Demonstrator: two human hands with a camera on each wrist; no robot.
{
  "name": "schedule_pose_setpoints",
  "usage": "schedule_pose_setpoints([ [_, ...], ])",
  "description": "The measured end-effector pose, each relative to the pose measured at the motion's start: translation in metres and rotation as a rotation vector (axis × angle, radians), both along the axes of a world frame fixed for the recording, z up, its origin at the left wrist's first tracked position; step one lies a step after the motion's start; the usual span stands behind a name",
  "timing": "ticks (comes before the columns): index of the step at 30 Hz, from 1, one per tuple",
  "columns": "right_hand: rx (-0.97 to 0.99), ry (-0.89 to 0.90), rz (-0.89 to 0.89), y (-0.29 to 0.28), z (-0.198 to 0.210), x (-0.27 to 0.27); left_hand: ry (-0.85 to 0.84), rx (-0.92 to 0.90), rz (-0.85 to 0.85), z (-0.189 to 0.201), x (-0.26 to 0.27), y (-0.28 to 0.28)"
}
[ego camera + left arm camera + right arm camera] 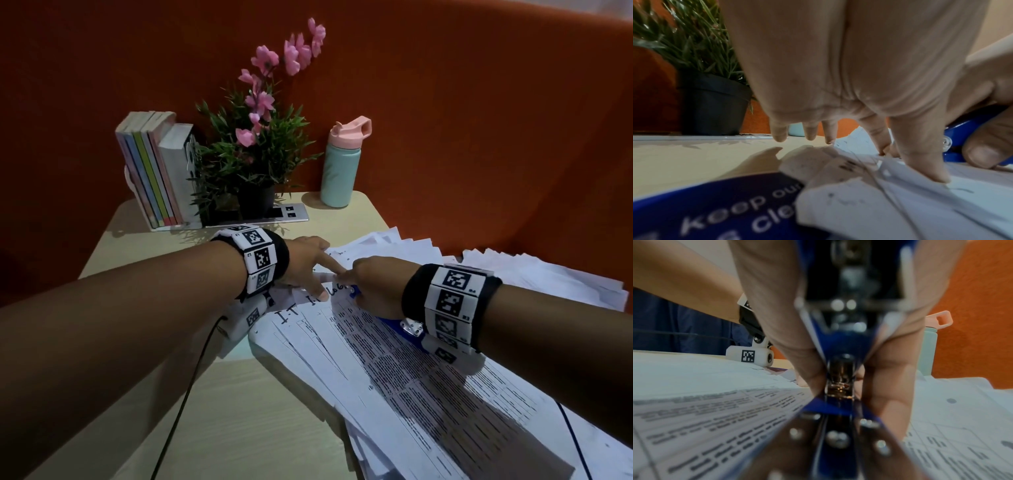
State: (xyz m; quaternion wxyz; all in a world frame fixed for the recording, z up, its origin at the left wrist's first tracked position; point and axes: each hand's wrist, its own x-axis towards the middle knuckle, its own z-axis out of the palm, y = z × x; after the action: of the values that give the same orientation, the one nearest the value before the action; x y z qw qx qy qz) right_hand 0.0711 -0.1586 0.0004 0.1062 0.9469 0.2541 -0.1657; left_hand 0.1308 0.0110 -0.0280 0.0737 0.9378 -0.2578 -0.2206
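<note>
A fanned, messy stack of printed papers (394, 377) covers the right half of the pale wooden table (178, 411). My left hand (305, 265) rests on the stack's top-left corner. In the left wrist view its thumb (925, 162) presses the sheets and the other fingers (812, 131) point down, spread and fairly straight. My right hand (373, 287) grips a blue stapler (394, 323), mostly hidden under the hand. Seen from the right wrist, the stapler (840, 391) sits over the papers (705, 418) between thumb and fingers. Whether a sheet lies inside its mouth is unclear.
At the table's back stand a row of books (154, 174), a black-potted plant with pink flowers (255, 150) and a mint bottle with a pink lid (342, 168). A blue printed card (715, 203) lies under my left wrist. An orange wall is behind.
</note>
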Motion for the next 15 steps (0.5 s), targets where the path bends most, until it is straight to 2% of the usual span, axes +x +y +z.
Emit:
schedule_pose_setpoints([
  [6, -0.003, -0.011, -0.012, 0.000, -0.005, 0.006, 0.000, -0.010, 0.028, -0.003, 0.002, 0.002],
  [13, 0.107, -0.063, 0.018, 0.013, -0.011, 0.010, 0.019, -0.056, 0.036, 0.000, 0.002, 0.003],
  [15, 0.160, -0.053, 0.001, 0.001, -0.011, 0.009, -0.027, 0.013, 0.008, 0.002, 0.001, 0.001],
])
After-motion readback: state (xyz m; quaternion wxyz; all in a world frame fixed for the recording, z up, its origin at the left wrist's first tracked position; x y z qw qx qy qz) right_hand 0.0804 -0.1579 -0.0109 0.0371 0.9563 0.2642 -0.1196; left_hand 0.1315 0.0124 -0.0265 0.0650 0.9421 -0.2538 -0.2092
